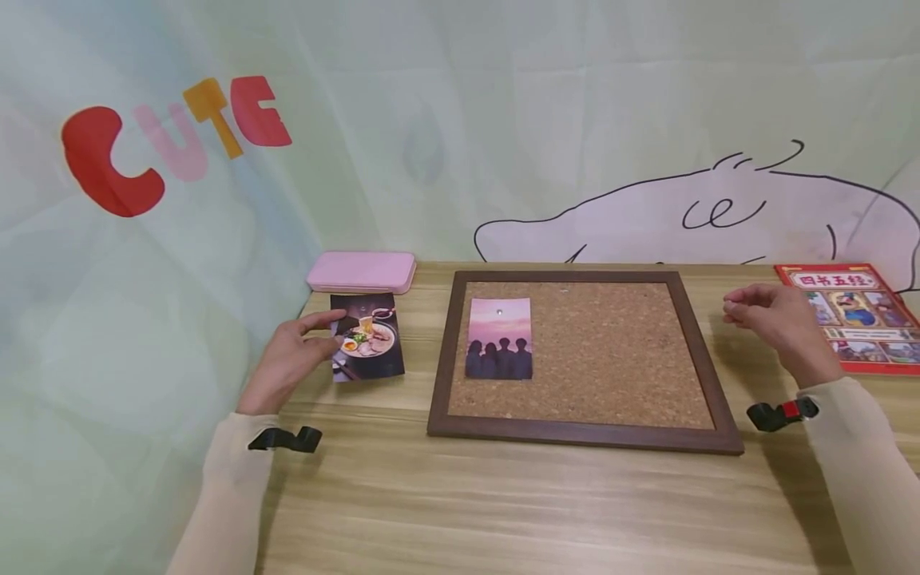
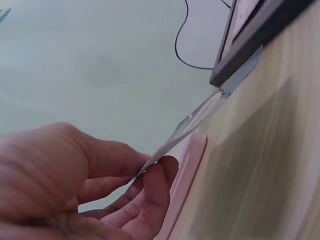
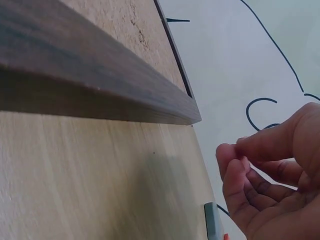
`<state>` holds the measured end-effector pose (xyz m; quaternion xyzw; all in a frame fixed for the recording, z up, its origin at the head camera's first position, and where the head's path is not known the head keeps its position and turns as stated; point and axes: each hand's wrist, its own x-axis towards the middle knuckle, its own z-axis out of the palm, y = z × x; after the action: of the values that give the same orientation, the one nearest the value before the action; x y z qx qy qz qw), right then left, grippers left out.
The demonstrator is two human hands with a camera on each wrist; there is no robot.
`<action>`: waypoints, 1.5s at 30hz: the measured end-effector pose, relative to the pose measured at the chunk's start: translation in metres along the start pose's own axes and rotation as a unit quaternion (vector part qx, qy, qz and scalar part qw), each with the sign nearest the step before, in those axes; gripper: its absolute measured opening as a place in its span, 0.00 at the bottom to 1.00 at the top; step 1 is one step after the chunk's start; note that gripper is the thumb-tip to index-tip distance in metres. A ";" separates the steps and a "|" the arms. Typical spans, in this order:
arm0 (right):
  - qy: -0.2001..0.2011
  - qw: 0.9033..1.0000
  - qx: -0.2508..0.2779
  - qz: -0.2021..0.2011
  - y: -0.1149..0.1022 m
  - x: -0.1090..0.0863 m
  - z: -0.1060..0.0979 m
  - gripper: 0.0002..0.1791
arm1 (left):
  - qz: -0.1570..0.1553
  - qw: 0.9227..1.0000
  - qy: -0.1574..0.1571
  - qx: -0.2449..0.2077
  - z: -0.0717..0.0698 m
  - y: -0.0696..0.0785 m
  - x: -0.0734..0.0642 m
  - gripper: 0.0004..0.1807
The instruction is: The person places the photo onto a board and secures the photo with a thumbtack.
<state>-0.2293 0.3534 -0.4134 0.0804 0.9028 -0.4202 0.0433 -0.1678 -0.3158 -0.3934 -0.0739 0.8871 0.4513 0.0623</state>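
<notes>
My left hand (image 1: 291, 359) pinches the left edge of a photo card (image 1: 370, 339) showing a bowl of ramen. In the left wrist view this card (image 2: 197, 117) stands tilted above the table, between thumb and fingers. A brown-framed corkboard (image 1: 611, 351) lies right of it. On the board's left part is a photo (image 1: 499, 343) of silhouetted people under a pink sky, with a small pin (image 1: 499, 312) near its top. My right hand (image 1: 779, 323) hovers right of the board, its thumb and fingertips brought together; whether they hide something tiny is unclear.
A pink case (image 1: 362, 271) lies at the back left, behind the ramen card. At the right, partly behind my right hand, is a red-bordered book (image 1: 855, 311). A fabric backdrop (image 1: 402, 144) borders the wooden table (image 1: 467, 511) at the back and left.
</notes>
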 end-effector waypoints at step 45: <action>0.003 0.993 0.091 -0.073 -0.036 -0.021 0.023 0.18 | 0.087 0.989 -0.043 -0.112 0.058 0.088 0.025 0.33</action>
<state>-0.2148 0.3108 -0.3974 0.0195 0.8645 -0.5022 0.0025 -0.2061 -0.2197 -0.3621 0.0163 0.8303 0.5547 0.0518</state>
